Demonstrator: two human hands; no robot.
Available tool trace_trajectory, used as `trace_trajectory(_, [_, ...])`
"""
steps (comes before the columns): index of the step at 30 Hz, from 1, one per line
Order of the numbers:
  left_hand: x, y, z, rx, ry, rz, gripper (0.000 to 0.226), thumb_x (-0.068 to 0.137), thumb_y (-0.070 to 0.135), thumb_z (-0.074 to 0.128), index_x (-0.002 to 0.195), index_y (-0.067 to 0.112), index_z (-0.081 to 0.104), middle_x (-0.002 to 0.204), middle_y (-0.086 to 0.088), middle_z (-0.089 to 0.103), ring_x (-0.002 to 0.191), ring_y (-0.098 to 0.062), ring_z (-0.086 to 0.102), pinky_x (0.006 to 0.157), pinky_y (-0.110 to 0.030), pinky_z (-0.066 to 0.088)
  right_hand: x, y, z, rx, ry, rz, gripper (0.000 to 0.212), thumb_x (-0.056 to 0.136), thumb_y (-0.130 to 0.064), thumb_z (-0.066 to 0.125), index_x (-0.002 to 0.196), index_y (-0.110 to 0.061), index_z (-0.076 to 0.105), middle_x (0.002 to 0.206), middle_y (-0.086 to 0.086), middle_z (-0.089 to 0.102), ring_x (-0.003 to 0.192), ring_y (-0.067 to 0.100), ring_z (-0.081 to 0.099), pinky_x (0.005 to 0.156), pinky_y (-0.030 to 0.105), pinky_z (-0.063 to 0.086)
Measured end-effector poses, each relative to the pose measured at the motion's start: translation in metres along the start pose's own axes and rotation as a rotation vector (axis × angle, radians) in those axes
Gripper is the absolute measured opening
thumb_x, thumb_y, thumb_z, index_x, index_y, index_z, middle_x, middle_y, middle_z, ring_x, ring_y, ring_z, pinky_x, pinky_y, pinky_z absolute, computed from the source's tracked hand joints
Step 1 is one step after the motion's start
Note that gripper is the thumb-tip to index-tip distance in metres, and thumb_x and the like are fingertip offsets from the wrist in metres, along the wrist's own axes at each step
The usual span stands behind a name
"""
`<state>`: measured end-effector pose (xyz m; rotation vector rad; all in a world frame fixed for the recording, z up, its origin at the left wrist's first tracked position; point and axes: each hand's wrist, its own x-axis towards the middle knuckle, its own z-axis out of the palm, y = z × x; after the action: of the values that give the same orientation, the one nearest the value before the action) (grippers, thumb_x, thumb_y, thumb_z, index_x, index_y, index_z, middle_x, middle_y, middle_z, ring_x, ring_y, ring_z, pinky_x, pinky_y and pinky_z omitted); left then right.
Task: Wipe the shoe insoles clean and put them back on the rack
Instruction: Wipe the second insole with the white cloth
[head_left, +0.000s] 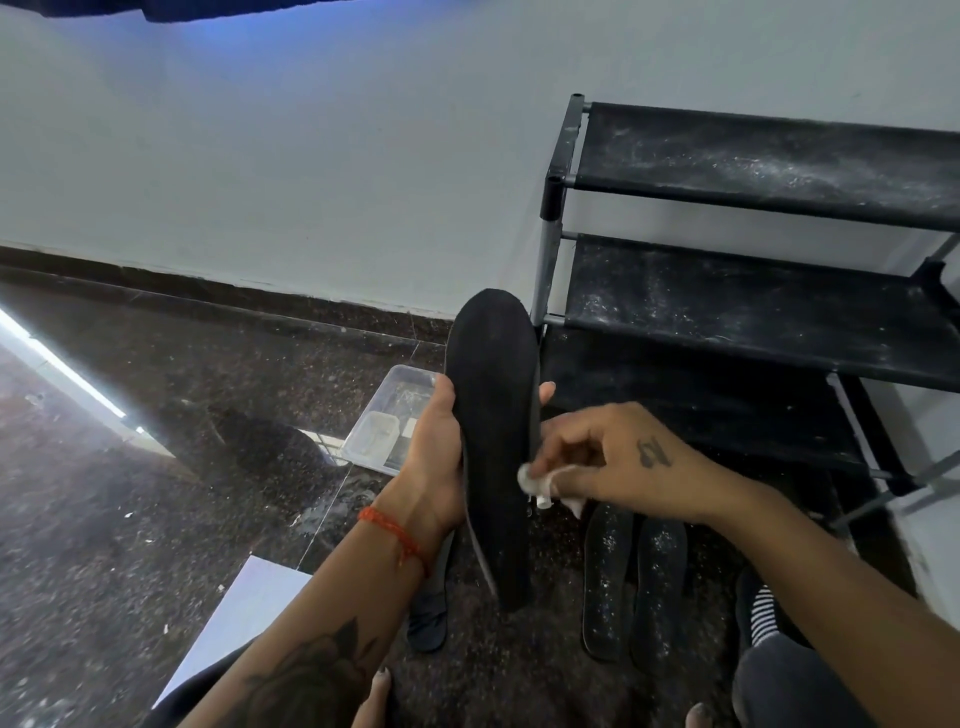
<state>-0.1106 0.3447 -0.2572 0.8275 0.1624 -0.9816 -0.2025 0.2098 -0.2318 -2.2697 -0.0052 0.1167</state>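
My left hand (434, 457) grips a black insole (493, 415) around its middle and holds it upright in front of me, toe end up. My right hand (608, 457) pinches a crumpled white wipe (545, 480) against the insole's right edge. Two dusty black insoles (634, 577) lie side by side on the floor below my right hand. Another dark insole (428, 618) lies on the floor under my left wrist, partly hidden. The black shoe rack (753, 291) stands at the right against the wall, its dusty shelves bare.
A clear plastic tub (384, 426) sits on the dark speckled floor just left of the held insole. A white sheet (244, 618) lies near my left forearm. My knees and a striped sock (763, 613) are at the bottom right.
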Motion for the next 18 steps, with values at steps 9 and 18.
trace_trajectory(9, [-0.004, 0.003, 0.000, 0.009, -0.022, 0.030, 0.078, 0.096, 0.062, 0.015, 0.112, 0.002, 0.061, 0.096, -0.017, 0.071, 0.075, -0.028, 0.072, 0.067, -0.042, 0.058, -0.003, -0.007, -0.016, 0.079, 0.381, -0.029, 0.015, 0.072, -0.008, 0.075, 0.078, -0.022, 0.074, 0.076, -0.014, 0.067, 0.072, -0.011, 0.060, 0.063, 0.004, 0.042])
trace_trajectory(18, [-0.002, 0.006, -0.004, -0.068, -0.057, 0.000, 0.086, 0.091, 0.069, 0.015, 0.123, 0.000, 0.055, 0.115, -0.017, 0.065, 0.105, -0.042, 0.060, 0.094, -0.053, 0.044, -0.008, -0.004, -0.006, -0.075, -0.045, 0.017, 0.016, 0.071, -0.012, 0.076, 0.076, -0.027, 0.075, 0.076, -0.014, 0.069, 0.075, -0.008, 0.062, 0.066, 0.006, 0.042])
